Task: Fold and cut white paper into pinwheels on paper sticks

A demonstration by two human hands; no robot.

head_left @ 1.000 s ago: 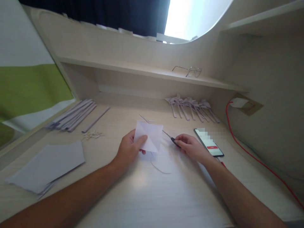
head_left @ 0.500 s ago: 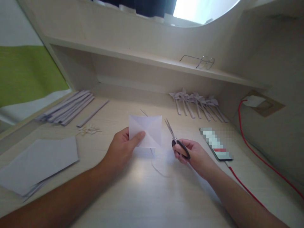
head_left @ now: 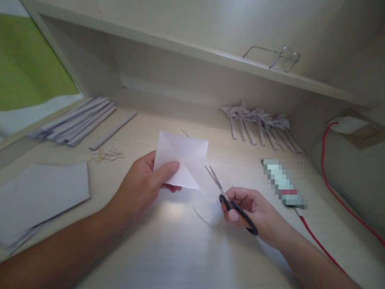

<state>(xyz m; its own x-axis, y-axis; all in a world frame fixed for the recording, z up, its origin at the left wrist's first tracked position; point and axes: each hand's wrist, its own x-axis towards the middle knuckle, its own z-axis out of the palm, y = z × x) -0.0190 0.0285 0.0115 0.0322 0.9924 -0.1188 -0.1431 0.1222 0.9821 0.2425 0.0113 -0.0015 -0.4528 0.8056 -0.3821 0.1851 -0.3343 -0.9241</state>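
Observation:
A square of white paper (head_left: pixel 188 156) with diagonal creases is pinched in my left hand (head_left: pixel 150 174), thumb on its face and fingers behind. My right hand (head_left: pixel 251 210) grips black-handled scissors (head_left: pixel 225 196), their blades parted a little. The blade tips point up and left, close to the paper's right edge. Underneath the paper, on the desk, a thin curved wire or thread (head_left: pixel 198 213) shows in part; the paper covers the rest of it.
Rolled paper sticks (head_left: pixel 78 120) lie at the back left, with cotton swab pieces (head_left: pixel 108 154) and paper sheets (head_left: pixel 48 192) nearer. Several paper pinwheels (head_left: pixel 258 120) rest at the back right. A phone (head_left: pixel 282 182) with a red cable (head_left: pixel 321 245) lies right. Glasses (head_left: pixel 282 58) sit on the shelf.
The view has tipped downward. The paper has turned slightly clockwise in my left hand. My right hand has shifted the scissors lower, and their blades now slant further left.

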